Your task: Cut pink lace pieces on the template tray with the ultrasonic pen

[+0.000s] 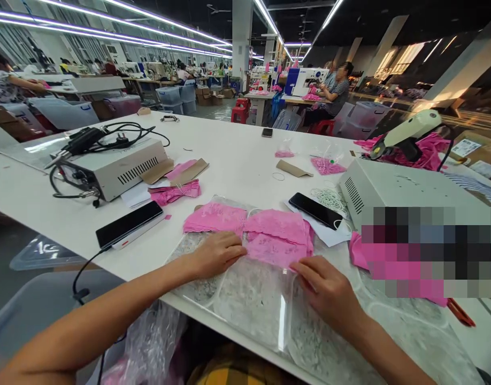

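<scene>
A folded pink lace garment (265, 227) lies on the white table (237, 155) in front of me, partly over clear plastic bags (257, 299) spread at the near edge. My left hand (217, 253) rests on the garment's left part and the bag, fingers bent and pressed down on the lace. My right hand (325, 289) sits on the right, fingers pinching the edge of the plastic bag where it meets the pink lace.
A black phone (129, 223) lies to the left, another phone (315, 210) to the right. A grey machine (117, 166) with cables stands left, a white machine (406, 192) right. Pink pieces, cardboard strips and elastic loops lie about. Other people sit at sewing machines behind.
</scene>
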Demonstrator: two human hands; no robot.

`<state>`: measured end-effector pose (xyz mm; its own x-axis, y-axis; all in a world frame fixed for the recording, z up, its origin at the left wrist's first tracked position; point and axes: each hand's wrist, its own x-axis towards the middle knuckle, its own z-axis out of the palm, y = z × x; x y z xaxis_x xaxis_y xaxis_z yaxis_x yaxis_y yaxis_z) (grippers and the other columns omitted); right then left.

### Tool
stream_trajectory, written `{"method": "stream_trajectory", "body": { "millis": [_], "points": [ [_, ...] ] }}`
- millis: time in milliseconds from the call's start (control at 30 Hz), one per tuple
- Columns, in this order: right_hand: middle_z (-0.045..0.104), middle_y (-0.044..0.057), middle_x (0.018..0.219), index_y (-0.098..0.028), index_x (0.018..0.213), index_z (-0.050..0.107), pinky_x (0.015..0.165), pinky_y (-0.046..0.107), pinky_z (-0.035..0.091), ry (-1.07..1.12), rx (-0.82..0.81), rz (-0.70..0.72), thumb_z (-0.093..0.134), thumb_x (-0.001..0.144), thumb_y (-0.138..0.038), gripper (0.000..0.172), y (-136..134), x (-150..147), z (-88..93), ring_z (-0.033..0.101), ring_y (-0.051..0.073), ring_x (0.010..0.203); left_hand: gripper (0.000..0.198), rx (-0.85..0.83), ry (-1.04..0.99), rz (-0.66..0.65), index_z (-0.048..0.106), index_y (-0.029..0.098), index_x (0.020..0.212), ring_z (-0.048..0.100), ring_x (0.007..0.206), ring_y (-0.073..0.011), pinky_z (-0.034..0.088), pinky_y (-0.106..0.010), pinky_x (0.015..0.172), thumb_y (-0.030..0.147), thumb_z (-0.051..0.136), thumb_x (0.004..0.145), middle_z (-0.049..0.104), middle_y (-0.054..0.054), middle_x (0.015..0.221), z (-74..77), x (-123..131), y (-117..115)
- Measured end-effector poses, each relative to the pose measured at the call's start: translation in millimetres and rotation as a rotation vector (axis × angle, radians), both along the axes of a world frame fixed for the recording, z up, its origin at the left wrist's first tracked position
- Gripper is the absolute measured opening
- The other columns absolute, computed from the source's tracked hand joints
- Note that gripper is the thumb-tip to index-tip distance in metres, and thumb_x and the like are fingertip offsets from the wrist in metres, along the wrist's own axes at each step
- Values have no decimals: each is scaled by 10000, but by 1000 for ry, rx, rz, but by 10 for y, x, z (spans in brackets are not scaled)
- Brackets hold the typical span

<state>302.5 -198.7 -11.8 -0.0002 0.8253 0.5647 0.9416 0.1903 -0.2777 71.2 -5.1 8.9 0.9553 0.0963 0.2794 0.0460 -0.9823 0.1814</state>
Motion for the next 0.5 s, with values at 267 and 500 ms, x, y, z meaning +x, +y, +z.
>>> {"method": "stream_trajectory", "body": {
  "millis": [267,500],
  "points": [
    [695,49,847,-219,1023,648,668,284,566,-2,-20,244,482,853,-58,287,-280,-425,-32,650,158,745,151,-19,130,-118,635,217,909,580,755,-167,441,-298,790,131,512,903,628,-38,821,53,-398,-192],
    [712,76,975,-230,1020,683,758,372,579,190,-78,-61,513,868,-225,228,373,12,-27,688,211,876,129,20,123,230,655,134,957,627,889,-192,517,-340,792,176,533,954,650,-68,927,24,289,176]
  ]
}}
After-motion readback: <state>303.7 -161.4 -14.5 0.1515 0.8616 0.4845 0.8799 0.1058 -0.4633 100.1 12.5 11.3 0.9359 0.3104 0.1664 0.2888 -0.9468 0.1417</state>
